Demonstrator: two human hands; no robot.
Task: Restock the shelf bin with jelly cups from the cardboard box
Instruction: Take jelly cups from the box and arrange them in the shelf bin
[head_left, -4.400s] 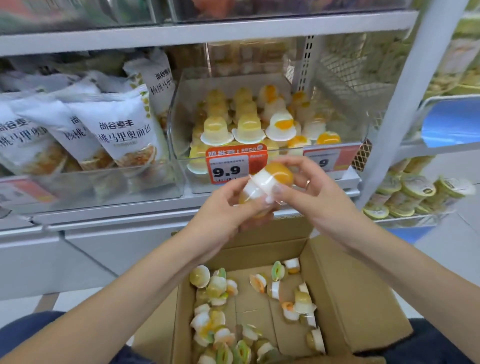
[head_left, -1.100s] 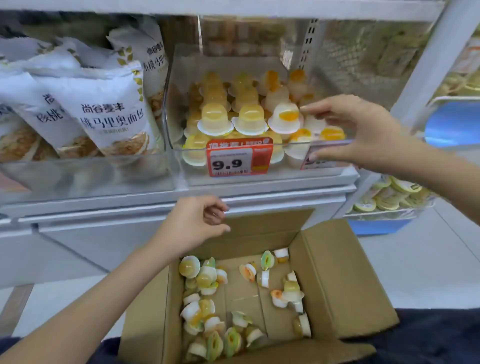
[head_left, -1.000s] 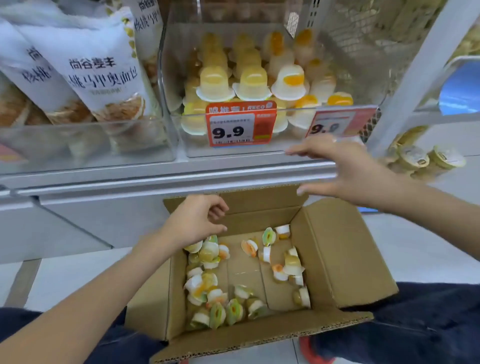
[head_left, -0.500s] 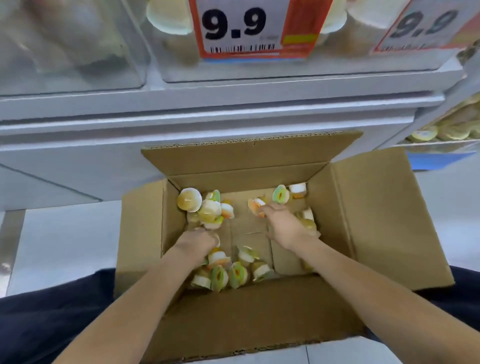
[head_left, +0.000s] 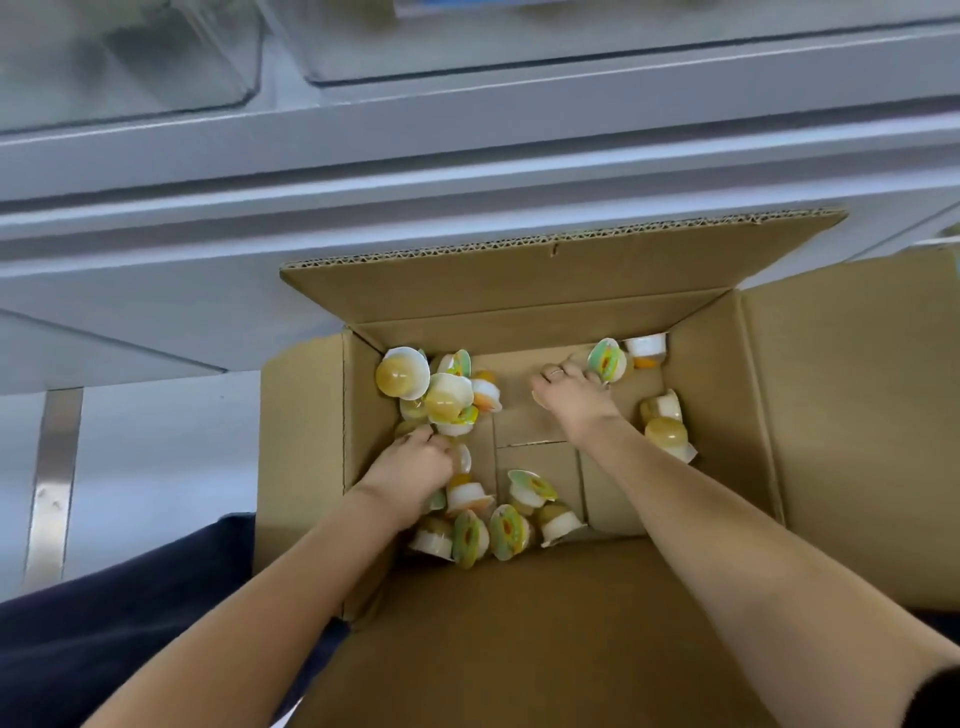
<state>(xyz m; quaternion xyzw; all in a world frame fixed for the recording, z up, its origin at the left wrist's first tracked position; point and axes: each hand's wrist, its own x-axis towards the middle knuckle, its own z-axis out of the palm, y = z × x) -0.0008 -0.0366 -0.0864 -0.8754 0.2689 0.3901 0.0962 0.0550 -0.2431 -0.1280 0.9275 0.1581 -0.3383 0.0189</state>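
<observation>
**Both hands down in the box, reaching for cups**

The jelly cups (head_left: 449, 397) lie loose on the floor of the cardboard box (head_left: 810, 415): a heap in the 10 o'clock corner, a row along the 6 o'clock edge, a few along the 3 o'clock wall, two at 1 o'clock.

Your risks: these cups lie on their sides and lean on each other, so pulling one from the heap may tumble its neighbours; a hasty squeeze could dent a foil lid. Grabbing several at once invites a drop on the lift to the shelf bin (head_left: 571, 47), whose clear base shows only at 12 o'clock.

Your left hand (head_left: 410, 467) is curled among cups at 9 o'clock; I cannot tell whether it grips one. Your right hand (head_left: 574, 397) has fingers bent, its tips touching the green-lidded cup (head_left: 607, 360) at 1 o'clock, not clearly holding it.
</observation>
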